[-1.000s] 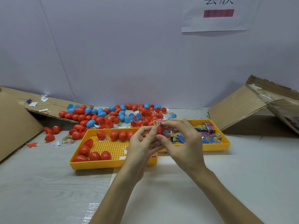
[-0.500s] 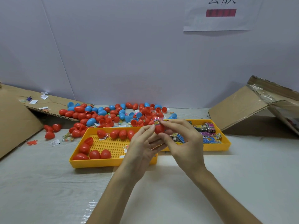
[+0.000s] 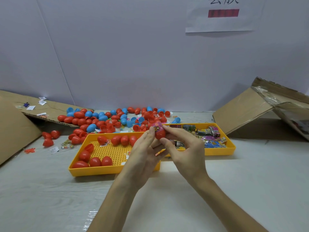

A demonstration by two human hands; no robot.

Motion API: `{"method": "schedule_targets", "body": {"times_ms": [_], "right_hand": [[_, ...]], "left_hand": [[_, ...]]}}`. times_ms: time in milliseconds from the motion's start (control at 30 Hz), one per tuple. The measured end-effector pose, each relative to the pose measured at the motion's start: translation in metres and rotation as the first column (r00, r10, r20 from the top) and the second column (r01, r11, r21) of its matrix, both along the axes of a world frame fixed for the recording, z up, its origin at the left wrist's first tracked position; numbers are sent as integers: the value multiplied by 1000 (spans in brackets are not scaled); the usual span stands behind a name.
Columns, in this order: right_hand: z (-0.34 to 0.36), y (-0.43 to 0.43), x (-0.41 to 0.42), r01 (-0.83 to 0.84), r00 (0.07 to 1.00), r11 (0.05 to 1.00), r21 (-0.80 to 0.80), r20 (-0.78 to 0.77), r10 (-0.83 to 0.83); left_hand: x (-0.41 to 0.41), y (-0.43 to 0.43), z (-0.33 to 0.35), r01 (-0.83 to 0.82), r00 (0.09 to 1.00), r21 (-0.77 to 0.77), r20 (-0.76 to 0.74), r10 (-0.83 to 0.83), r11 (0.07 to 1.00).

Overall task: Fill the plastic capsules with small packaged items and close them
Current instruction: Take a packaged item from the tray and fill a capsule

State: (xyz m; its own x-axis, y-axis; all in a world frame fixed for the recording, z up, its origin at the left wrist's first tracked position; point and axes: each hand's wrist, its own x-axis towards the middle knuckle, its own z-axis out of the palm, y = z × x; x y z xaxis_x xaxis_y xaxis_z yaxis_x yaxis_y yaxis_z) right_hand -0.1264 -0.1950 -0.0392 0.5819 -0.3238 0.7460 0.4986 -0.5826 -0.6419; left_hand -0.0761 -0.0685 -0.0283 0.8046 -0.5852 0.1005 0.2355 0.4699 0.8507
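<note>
Between both hands [image 3: 168, 148]: red capsule half [image 3: 160, 135], pink packet [image 3: 157, 127] protruding.

Small hand-packing workstation: bench [image 3: 250, 181] against a white partition wall [image 3: 133, 56], paper sign [image 3: 222, 14] at 1 o'clock, yellow sorting trays [image 3: 113, 171] at 12, capsule pile [image 3: 100, 119] at 11, torn cardboard boxes [image 3: 242, 114] at 9 and 3.

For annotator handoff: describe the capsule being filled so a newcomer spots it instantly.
Start at the left tray and right tray, both yellow. Where they meet, the left hand and right hand hold one red capsule. Only this one is held up, with a pink packet sticking out on top.
</note>
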Motion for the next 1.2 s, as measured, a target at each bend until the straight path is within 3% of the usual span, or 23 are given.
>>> {"method": "schedule_targets", "body": {"times_ms": [467,700,933,1200], "right_hand": [[-1,0,-1,7,1000,1000,6,27,-7],[-2,-1,1,70,992,967,-244,120,-41],[2,-7,1,113,988,980,-161,122,-94],[1,-7,1,137,979,971,-197,174,-103]], "left_hand": [[0,-3,-2,-24,999,49,47,22,998],[-5,-6,-3,-69,996,86,66,63,994],[-6,-6,-1,-24,1000,54,-13,24,998],[-4,-2,-1,13,1000,38,-10,-12,999]]}}
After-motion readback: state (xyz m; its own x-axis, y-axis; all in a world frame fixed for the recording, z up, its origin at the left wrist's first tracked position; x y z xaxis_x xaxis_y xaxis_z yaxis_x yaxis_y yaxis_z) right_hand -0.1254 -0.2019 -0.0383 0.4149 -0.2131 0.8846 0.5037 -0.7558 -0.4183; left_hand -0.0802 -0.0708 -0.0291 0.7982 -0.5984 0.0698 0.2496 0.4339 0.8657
